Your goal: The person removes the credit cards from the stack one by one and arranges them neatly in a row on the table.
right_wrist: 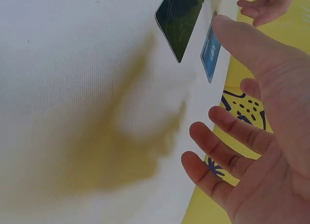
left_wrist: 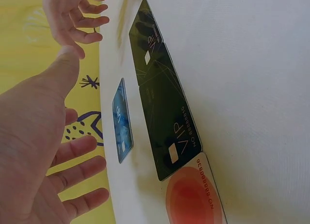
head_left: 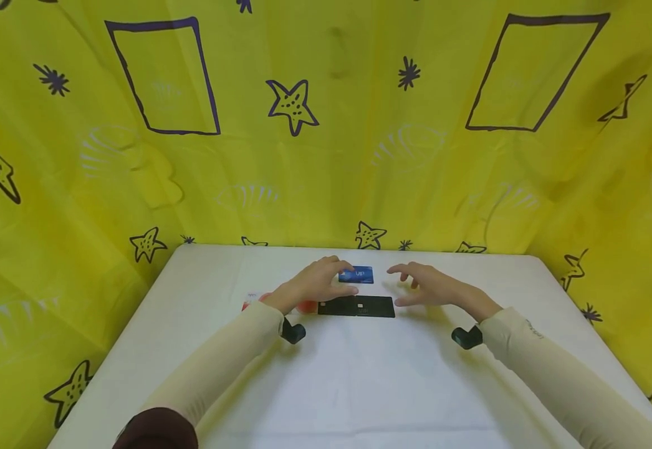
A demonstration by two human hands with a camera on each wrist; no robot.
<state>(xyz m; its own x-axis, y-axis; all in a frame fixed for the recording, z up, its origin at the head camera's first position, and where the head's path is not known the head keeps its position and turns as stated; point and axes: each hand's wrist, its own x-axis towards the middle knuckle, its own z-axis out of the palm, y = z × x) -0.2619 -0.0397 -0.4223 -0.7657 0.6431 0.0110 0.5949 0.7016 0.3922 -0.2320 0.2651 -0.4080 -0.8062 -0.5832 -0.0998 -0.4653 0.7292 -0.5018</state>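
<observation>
My left hand (head_left: 316, 282) hovers over the cards with its thumb and fingers apart, holding nothing. Past its fingertips lies a blue VIP card (head_left: 364, 275), set apart behind a row of cards. That row has two black VIP cards (left_wrist: 169, 122) (left_wrist: 147, 40) laid end to end. A white card with red circles (left_wrist: 196, 197) adjoins the nearer black one; in the head view my left wrist and hand partly cover that end of the row. To the right of the cards, my right hand (head_left: 429, 285) is held above the table, fingers loosely spread and nothing between them.
The cards lie flat on a white-covered table (head_left: 348, 386). A yellow curtain (head_left: 337, 174) printed with stars rises behind the table's back edge and along both sides. A dark wrist camera (head_left: 293, 331) hangs below the left wrist, another dark camera (head_left: 466, 337) below the right.
</observation>
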